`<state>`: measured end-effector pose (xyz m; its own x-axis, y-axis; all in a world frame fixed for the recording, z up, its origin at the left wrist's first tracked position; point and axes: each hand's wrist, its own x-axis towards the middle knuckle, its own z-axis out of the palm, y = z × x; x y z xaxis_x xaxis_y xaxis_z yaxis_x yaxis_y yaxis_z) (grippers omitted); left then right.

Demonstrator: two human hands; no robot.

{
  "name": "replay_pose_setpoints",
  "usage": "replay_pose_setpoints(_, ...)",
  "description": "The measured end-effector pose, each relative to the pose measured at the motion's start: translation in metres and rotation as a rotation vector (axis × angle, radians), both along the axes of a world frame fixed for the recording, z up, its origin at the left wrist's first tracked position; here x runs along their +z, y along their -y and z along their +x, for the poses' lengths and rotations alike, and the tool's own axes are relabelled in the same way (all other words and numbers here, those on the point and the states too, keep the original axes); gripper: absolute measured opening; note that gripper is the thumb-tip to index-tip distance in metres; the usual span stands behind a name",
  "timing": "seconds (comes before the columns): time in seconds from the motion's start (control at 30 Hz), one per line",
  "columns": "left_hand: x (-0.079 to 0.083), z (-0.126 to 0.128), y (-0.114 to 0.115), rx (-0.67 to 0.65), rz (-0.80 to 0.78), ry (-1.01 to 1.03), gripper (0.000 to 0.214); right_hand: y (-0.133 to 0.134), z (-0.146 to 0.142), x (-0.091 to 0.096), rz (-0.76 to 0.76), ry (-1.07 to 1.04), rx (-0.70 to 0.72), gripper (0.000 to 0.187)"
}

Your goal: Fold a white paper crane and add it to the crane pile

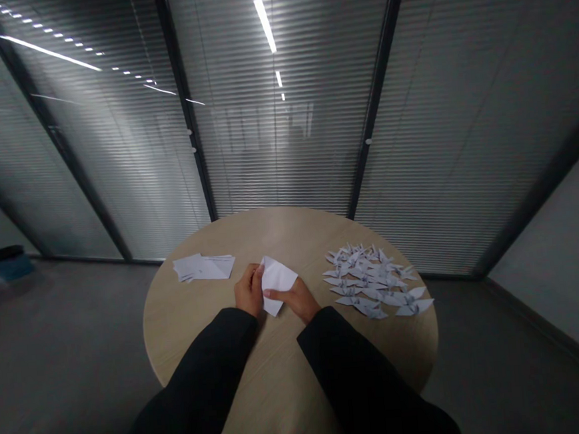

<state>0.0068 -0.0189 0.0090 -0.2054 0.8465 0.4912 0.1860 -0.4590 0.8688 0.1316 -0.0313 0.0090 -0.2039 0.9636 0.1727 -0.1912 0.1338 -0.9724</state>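
White paper [278, 281] pinched btwn left hand [249, 292], right hand [300, 299].

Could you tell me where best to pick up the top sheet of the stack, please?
Probably pinch the top sheet at its right-hand corner, coming from the right: the stack lies flat, fanned, and that corner juts clear. The left hand, now on the folded sheet, is nearest.

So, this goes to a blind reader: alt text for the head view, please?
The left hand and right hand, in black sleeves, hold a partly folded white paper at a round wooden table. Flat sheets lie stacked to its left, a cluster of folded paper cranes to its right; blinds behind glass fill the background.
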Motion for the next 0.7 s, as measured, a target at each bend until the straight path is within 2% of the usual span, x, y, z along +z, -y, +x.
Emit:
replay_pose_setpoints(0.2,-0.003,-0.002,-0.009,-0.057,-0.093,0.111,0.027,-0.003,0.006,0.000,-0.015,0.008,-0.079,0.046)
replay_pose_setpoints(0.4,-0.012,-0.003,-0.015,-0.208,-0.103,0.095,0.032,-0.007,0.012,-0.001,0.009,0.007,-0.185,0.043)
replay_pose_setpoints(0.6,-0.008,-0.001,-0.009,-0.229,-0.114,0.063,0.031,-0.009,0.012,-0.005,-0.007,-0.005,-0.184,0.044)
replay_pose_setpoints(0.7,-0.005,-0.001,-0.008,-0.191,-0.110,0.030,0.029,-0.008,0.011,-0.005,-0.006,-0.010,-0.167,0.046)
